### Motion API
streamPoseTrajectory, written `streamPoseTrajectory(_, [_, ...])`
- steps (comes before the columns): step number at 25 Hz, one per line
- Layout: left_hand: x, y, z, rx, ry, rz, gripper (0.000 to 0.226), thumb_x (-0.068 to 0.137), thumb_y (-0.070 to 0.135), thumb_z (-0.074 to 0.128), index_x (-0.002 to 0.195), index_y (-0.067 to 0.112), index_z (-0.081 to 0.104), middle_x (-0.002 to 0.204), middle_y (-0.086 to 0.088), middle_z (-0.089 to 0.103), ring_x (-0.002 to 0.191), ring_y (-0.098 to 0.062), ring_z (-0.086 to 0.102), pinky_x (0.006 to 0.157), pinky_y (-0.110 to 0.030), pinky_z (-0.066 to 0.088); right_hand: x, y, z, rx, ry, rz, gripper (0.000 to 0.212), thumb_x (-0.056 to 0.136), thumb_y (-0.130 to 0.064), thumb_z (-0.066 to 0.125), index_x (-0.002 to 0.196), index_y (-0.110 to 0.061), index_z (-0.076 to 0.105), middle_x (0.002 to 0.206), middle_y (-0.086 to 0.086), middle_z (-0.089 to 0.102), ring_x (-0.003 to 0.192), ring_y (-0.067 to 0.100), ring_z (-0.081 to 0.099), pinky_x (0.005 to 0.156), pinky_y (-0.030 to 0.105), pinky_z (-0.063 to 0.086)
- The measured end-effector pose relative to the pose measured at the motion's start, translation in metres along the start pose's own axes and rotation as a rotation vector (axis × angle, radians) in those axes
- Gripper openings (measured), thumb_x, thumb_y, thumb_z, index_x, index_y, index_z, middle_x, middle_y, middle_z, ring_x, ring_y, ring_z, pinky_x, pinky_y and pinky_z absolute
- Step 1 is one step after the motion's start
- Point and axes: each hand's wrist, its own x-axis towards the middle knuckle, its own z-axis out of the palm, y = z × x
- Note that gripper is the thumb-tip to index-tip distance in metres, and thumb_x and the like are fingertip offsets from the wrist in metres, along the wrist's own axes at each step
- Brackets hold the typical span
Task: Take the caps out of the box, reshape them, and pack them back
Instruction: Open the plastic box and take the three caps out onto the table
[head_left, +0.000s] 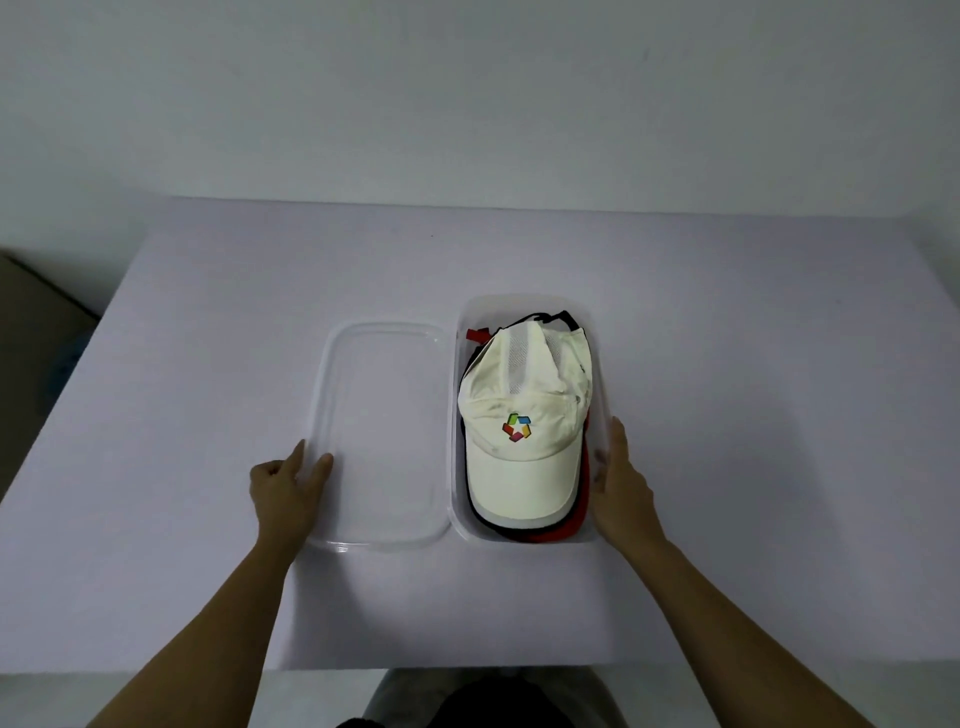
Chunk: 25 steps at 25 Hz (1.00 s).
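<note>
Head view, only feed I have. Flat tabletop covered in a pale lilac-white sheet (208, 415), plain grey-white wall (467, 104) right behind its far edge. Lighting is dim and even.

My left hand (285, 486) is on the near-left rim of a clear plastic lid (384, 415) that lies flat on the sheet. Thumb is laid over the rim onto the lid, the other fingers are curled at the edge, so it grips the lid. My right hand (621, 486) lies against the outer right wall of a clear rectangular plastic box (519, 301), fingers straight and together, pointing away from me. Thumb is blurred behind the clear wall; can't tell whether it hooks the rim.

Lid and box sit side by side between the hands, long edges almost touching, the box on the right-hand side.

Caps are stacked inside the box. On top is a cream fabric cap with a multicoloured logo (524, 415), brim toward me, crown flattened. Under it a red cap (574, 519) shows along the edge nearest the right hand, and a black cap (488, 522) peeks out below the cream brim. Can't count the stack.

Beyond the left hand, off the table's edge: a dim brownish surface (36, 296) and something blue (67, 358), both too dark to identify. Nothing lies between the hands and the box.
</note>
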Motion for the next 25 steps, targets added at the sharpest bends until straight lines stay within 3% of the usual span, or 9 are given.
streamPoseTrajectory(3, [-0.005, 0.01, 0.004, 0.186, 0.05, -0.001, 0.063, 0.088, 0.041, 0.059, 0.142, 0.014, 0.041, 0.135, -0.025, 0.035, 0.124, -0.043, 0.036, 0.105, -0.051, 0.033, 0.0, 0.001, -0.001, -0.181, 0.067, -0.073, 0.075, 0.092, -0.007, 0.043, 0.149, -0.021, -0.003, 0.156, 0.016, 0.018, 0.138, 0.035, 0.031, 0.109, 0.046, 0.03])
streamPoseTrajectory(5, [-0.015, 0.029, 0.008, 0.17, 0.137, 0.056, 0.064, 0.091, 0.04, 0.053, 0.146, 0.015, 0.032, 0.141, -0.023, 0.03, 0.127, -0.042, 0.031, 0.105, -0.053, 0.031, 0.0, -0.003, -0.002, -0.424, 0.172, -0.365, 0.083, 0.079, -0.008, 0.05, 0.149, -0.016, 0.006, 0.157, 0.02, 0.009, 0.142, 0.037, 0.021, 0.11, 0.053, 0.03])
streamPoseTrajectory(7, [-0.021, 0.056, 0.023, 0.043, 0.133, 0.211, 0.058, 0.095, 0.033, 0.049, 0.145, 0.009, 0.032, 0.141, -0.024, 0.034, 0.127, -0.039, 0.036, 0.107, -0.048, 0.031, 0.004, -0.015, -0.003, -0.589, 0.014, -0.646, 0.092, 0.068, -0.013, 0.055, 0.149, -0.02, 0.012, 0.158, 0.014, 0.005, 0.145, 0.031, 0.009, 0.112, 0.053, 0.026])
streamPoseTrajectory(8, [-0.027, 0.076, 0.033, -0.006, 0.066, 0.296, 0.055, 0.097, 0.031, 0.046, 0.145, 0.007, 0.032, 0.141, -0.023, 0.037, 0.127, -0.036, 0.041, 0.107, -0.045, 0.034, 0.005, -0.022, -0.003, -0.688, -0.132, -0.679, 0.096, 0.067, -0.018, 0.059, 0.149, -0.025, 0.008, 0.159, 0.01, -0.004, 0.147, 0.028, -0.002, 0.116, 0.052, 0.018])
streamPoseTrajectory(10, [-0.042, 0.113, 0.06, -0.03, -0.116, 0.423, 0.055, 0.099, 0.033, 0.039, 0.146, 0.007, 0.027, 0.146, -0.019, 0.039, 0.129, -0.031, 0.044, 0.108, -0.043, 0.036, 0.008, -0.03, -0.003, -0.895, -0.285, -0.652, 0.107, 0.069, -0.03, 0.067, 0.148, -0.032, -0.004, 0.156, 0.009, -0.022, 0.144, 0.03, -0.021, 0.115, 0.053, 0.005])
streamPoseTrajectory(12, [-0.058, 0.136, 0.086, -0.017, -0.225, 0.417, 0.059, 0.1, 0.036, 0.033, 0.149, 0.007, 0.018, 0.153, -0.015, 0.03, 0.138, -0.029, 0.035, 0.113, -0.041, 0.028, 0.012, -0.034, -0.003, -1.017, -0.296, -0.649, 0.115, 0.068, -0.037, 0.072, 0.148, -0.032, -0.01, 0.155, 0.013, -0.024, 0.142, 0.036, -0.022, 0.114, 0.055, 0.005])
streamPoseTrajectory(16, [-0.073, 0.142, 0.111, -0.059, -0.183, 0.252, 0.051, 0.103, 0.029, 0.025, 0.148, 0.006, 0.018, 0.146, -0.018, 0.041, 0.133, -0.035, 0.042, 0.109, -0.038, 0.032, 0.015, -0.042, -0.003, -0.911, -0.346, -0.619, 0.115, 0.069, -0.024, 0.074, 0.148, -0.03, -0.01, 0.156, 0.016, -0.018, 0.143, 0.04, -0.015, 0.109, 0.054, 0.033])
streamPoseTrajectory(18, [-0.07, 0.14, 0.112, -0.051, -0.15, 0.223, 0.049, 0.103, 0.026, 0.025, 0.147, 0.006, 0.022, 0.142, -0.019, 0.046, 0.129, -0.036, 0.045, 0.108, -0.04, 0.034, 0.014, -0.044, -0.002, -0.875, -0.375, -0.583, 0.117, 0.068, -0.024, 0.074, 0.147, -0.03, -0.012, 0.155, 0.014, -0.022, 0.142, 0.039, -0.02, 0.104, 0.052, 0.039])
streamPoseTrajectory(25, [-0.067, 0.138, 0.109, -0.067, -0.163, 0.154, 0.048, 0.103, 0.028, 0.025, 0.146, 0.008, 0.028, 0.149, -0.014, 0.038, 0.137, -0.032, 0.036, 0.114, -0.037, 0.025, 0.01, -0.06, 0.004, -1.049, -0.439, -0.551, 0.131, 0.065, -0.035, 0.082, 0.146, -0.019, -0.02, 0.151, 0.026, -0.026, 0.138, 0.049, -0.022, 0.113, 0.055, 0.017])
